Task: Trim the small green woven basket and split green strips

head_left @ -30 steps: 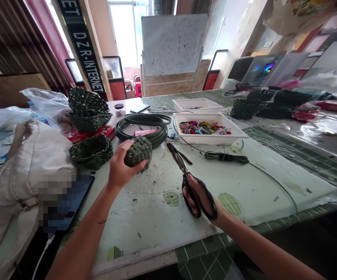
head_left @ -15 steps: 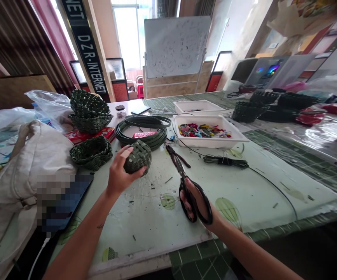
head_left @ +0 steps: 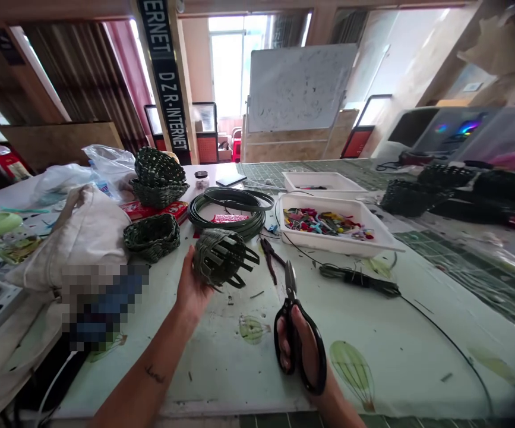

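In the left hand, curved around the outside with fingers mostly hidden, a small dark woven basket is cradled, its mouth tipped toward the right; in the right hand, closed through the loops, black-handled scissors are held, blades nearly together. The basket is judged light and springy, easily pushed out of shape, and best gripped low on its dense wall, clear of the loose strip ends. The left forearm is stretched forward; the right wrist is set nearer the body, the scissors pointed away. Beyond the scissor tips, pliers are seen; beyond the left hand, a coil of strip, with a second woven basket to its left; ahead of the right hand, a white tray is filled with coloured pieces
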`<action>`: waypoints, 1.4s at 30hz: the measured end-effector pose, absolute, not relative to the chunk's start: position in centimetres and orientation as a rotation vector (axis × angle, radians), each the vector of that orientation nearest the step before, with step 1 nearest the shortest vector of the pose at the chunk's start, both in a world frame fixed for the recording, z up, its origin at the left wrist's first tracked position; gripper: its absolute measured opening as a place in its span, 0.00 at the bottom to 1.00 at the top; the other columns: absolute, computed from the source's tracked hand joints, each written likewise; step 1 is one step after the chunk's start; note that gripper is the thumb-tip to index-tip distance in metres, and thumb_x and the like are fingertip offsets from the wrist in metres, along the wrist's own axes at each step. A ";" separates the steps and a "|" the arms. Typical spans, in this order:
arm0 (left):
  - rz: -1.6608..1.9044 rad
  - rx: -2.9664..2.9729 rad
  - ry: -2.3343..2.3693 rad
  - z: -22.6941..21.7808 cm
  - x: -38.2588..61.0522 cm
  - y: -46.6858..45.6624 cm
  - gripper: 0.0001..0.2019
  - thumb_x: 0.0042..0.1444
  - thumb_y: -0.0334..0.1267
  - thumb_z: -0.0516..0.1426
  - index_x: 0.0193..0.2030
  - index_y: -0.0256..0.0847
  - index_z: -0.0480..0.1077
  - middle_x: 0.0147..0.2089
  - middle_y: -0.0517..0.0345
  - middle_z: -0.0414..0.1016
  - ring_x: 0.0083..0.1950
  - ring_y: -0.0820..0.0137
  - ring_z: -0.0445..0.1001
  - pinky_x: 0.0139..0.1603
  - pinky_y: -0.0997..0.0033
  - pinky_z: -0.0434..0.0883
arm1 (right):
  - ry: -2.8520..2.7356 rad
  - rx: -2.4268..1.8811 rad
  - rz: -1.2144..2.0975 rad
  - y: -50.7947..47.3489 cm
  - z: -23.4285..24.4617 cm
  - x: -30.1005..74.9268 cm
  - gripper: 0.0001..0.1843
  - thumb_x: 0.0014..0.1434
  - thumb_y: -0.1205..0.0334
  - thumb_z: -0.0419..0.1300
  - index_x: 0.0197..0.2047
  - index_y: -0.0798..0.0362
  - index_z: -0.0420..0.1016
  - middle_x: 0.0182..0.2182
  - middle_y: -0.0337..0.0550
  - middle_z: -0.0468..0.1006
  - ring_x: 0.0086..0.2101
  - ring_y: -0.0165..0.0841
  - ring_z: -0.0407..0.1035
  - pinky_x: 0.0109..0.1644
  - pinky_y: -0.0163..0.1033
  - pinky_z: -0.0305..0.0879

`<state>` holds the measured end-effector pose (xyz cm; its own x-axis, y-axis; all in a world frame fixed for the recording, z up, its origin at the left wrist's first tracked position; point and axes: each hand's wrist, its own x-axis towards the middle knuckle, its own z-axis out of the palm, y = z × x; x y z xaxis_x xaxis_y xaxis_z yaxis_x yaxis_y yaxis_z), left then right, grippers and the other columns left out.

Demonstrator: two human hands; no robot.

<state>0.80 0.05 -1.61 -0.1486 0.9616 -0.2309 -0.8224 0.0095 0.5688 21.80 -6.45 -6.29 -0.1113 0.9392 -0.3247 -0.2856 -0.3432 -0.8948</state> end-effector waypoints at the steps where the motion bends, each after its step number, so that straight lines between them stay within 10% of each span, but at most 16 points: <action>1: 1.526 0.198 0.655 -1.9 1.1 -0.2 0.14 0.58 0.46 0.55 0.45 0.42 0.73 0.40 0.55 0.80 0.46 0.61 0.78 0.47 0.59 0.77 | -0.828 -1.172 1.629 -6.5 -6.5 21.9 0.30 0.53 0.31 0.55 0.27 0.54 0.64 0.13 0.30 0.60 0.11 0.23 0.55 0.14 0.28 0.52; 9: 1.479 0.077 0.450 -4.1 1.8 -1.3 0.21 0.60 0.39 0.52 0.60 0.46 0.65 0.52 0.49 0.76 0.57 0.57 0.72 0.55 0.52 0.72 | -0.751 -1.123 1.733 -5.8 -7.4 22.6 0.29 0.52 0.32 0.56 0.26 0.52 0.62 0.11 0.31 0.60 0.10 0.24 0.53 0.13 0.30 0.52; 29: 1.418 0.043 0.533 -3.7 2.3 -1.9 0.16 0.59 0.49 0.54 0.38 0.41 0.77 0.37 0.56 0.81 0.45 0.62 0.79 0.52 0.60 0.75 | -0.784 -1.170 1.740 -5.9 -6.3 22.6 0.30 0.52 0.32 0.56 0.24 0.53 0.64 0.13 0.32 0.59 0.12 0.23 0.53 0.15 0.30 0.51; 42: 1.448 0.057 0.420 -4.2 1.9 -1.5 0.24 0.59 0.55 0.52 0.54 0.40 0.70 0.53 0.47 0.76 0.56 0.56 0.72 0.56 0.56 0.73 | -0.715 -1.116 1.753 -5.8 -7.0 22.6 0.28 0.53 0.35 0.59 0.23 0.54 0.64 0.12 0.32 0.60 0.10 0.23 0.54 0.13 0.29 0.53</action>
